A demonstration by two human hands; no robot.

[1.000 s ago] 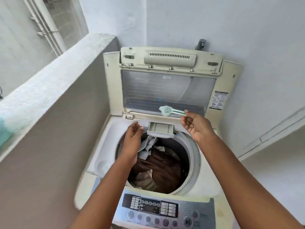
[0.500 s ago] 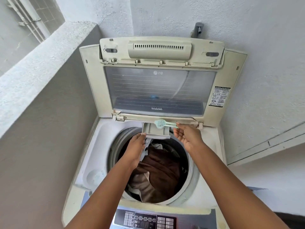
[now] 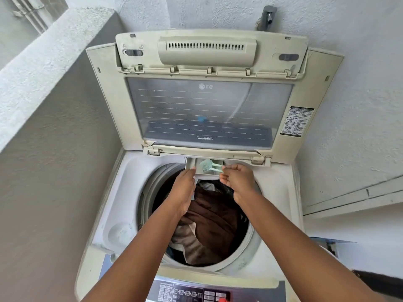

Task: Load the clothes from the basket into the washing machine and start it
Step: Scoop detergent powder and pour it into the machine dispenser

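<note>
Top-loading washing machine (image 3: 130, 192), cream body, lid (image 3: 209, 110) raised upright at the back of the machine. Lid window is clear, with a warning label (image 3: 297, 120) on its right frame.

Drum (image 3: 150, 192) open at the machine's centre. Clothes (image 3: 213, 216) lie inside it: a large brown piece on top, a pale beige piece toward the front of the machine, a bit of grey-blue fabric toward the back.

Detergent drawer (image 3: 190, 164) is pulled out from the back rim of the machine, just below the lid hinge, overhanging the drum's rear edge.

Left hand (image 3: 184, 190): fingers straight, reaching over the drum, fingertips touching the drawer's front left corner. Grip is released; nothing held.

Right hand (image 3: 238, 178): thumb and fingertips pinch the handle of a pale green scoop (image 3: 207, 165). Scoop bowl sits over the drawer, tilted, with speckled powder showing in it. Whether the bowl touches the drawer I cannot tell.

Control panel (image 3: 196, 290) runs along the front edge of the machine, partly cut off by the frame. A tap (image 3: 269, 15) juts from the wall behind the machine, above the lid. Low rough wall (image 3: 43, 68) runs along the machine's left side.
</note>
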